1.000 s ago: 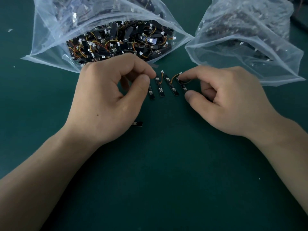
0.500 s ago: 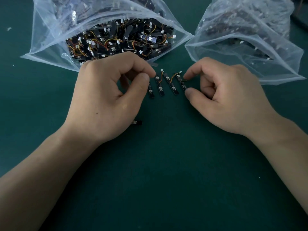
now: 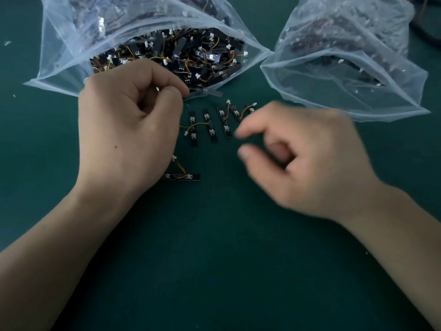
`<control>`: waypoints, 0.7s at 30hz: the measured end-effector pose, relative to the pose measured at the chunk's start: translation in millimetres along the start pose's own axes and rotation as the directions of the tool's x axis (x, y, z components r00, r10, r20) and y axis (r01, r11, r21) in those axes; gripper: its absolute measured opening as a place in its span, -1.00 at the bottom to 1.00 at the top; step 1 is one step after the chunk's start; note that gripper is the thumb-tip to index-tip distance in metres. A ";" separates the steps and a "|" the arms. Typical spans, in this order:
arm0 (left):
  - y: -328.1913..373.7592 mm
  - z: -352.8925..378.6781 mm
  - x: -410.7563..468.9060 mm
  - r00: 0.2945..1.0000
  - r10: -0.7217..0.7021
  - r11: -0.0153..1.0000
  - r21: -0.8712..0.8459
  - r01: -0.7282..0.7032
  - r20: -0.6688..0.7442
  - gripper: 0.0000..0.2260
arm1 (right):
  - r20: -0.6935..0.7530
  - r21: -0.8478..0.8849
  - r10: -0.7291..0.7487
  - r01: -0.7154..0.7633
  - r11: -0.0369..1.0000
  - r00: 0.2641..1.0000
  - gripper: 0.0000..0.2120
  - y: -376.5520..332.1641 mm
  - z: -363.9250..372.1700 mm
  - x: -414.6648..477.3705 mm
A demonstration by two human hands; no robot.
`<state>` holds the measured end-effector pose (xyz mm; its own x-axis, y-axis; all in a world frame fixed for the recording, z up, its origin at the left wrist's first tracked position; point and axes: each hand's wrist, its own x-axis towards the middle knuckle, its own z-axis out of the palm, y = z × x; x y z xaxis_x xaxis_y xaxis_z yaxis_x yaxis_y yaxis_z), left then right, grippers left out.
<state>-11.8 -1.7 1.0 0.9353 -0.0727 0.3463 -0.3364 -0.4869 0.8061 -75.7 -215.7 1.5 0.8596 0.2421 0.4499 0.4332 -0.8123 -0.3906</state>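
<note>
Right hand [image 3: 310,158] has pulled back off the row of boards [image 3: 211,126] on the surface [image 3: 226,259], blurry, fingers loosely curled, holding nothing. Left hand [image 3: 128,130] moved up by the bag [image 3: 71,44] mouth, fingers pinched, can't tell on what. Open room nearer me.

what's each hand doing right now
left hand: fingers curled, thumb on forefinger; contents cannot be told
right hand: open, blurred, holding nothing
</note>
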 end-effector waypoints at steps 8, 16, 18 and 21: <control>1.4 -0.2 2.0 0.995 -0.043 0.999 -0.032 0.040 -0.091 -0.82 | 0.360 0.050 -0.203 0.199 0.979 0.910 -0.67 -23.7 12.1 -1.8; 0.7 -1.7 3.8 0.993 -0.063 0.994 -0.090 0.055 -0.096 -0.80 | 0.276 0.126 -0.112 0.079 0.989 0.955 -0.94 -20.8 12.2 -3.8; -0.6 -3.1 5.1 0.997 -0.029 0.999 -0.017 0.028 -0.078 -0.77 | 0.264 0.138 -0.110 0.076 0.988 0.958 -0.94 -21.6 12.3 -3.8; -0.4 -2.2 3.6 0.995 0.002 0.978 0.208 0.020 -0.103 -0.79 | 0.200 0.117 -0.076 0.053 0.992 0.977 -0.92 -22.1 12.1 -3.7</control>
<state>-8.6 0.1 3.0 0.9185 0.0162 0.3951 -0.2874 -0.6588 0.6952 -85.1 -192.2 -1.3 0.8610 0.4045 0.3084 0.5070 -0.7307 -0.4572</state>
